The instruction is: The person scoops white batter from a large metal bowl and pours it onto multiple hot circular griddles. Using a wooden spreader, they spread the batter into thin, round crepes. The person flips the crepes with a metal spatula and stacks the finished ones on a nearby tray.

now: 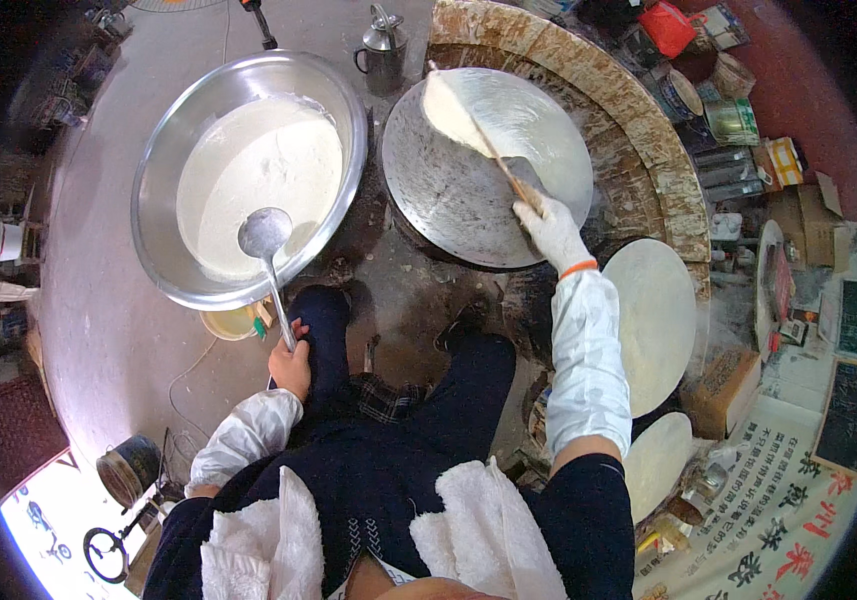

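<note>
My bare left hand (291, 368) is closed around the handle of a metal ladle (266, 232). The ladle's bowl is over the near part of a wide steel basin (148, 215) of pale batter (248, 165); whether it touches the batter I cannot tell. My right hand (556, 232), in a white glove, grips a long, thin wooden batter spreader (493, 150) laid across a round griddle (428, 190). Batter (453, 112) is heaped along the spreader's far end. A thin, wet layer (538, 110) coats the griddle's far and right side, while its left and near part shows bare grey metal.
A worn curved ledge (638, 120) wraps the griddle's far and right sides. Two round pale sheets (648, 325) lie right of my right arm. Behind, between basin and griddle, stands a lidded metal can (383, 55). A cardboard box (723, 392) sits at right.
</note>
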{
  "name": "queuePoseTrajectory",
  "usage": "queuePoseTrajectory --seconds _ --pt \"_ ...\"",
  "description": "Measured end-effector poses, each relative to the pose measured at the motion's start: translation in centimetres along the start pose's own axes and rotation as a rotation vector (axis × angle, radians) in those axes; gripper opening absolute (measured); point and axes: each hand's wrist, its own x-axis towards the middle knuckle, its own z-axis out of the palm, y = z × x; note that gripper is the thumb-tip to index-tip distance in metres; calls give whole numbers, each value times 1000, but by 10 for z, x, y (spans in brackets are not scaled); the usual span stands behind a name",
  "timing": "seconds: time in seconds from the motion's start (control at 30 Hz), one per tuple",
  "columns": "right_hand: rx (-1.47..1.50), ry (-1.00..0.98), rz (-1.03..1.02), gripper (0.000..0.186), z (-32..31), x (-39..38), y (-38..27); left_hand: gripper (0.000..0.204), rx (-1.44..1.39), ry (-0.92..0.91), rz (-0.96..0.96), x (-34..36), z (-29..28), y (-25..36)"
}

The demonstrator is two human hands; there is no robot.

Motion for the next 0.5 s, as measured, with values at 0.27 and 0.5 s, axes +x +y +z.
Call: queuePoseTrajectory --seconds 0.27,0.5 --pt "-164 82 29 47 -13 -40 -25 44 45 67 36 -2 2 -6" --pt "-360 20 -62 46 -24 79 -16 44 81 72 53 -4 8 -1"
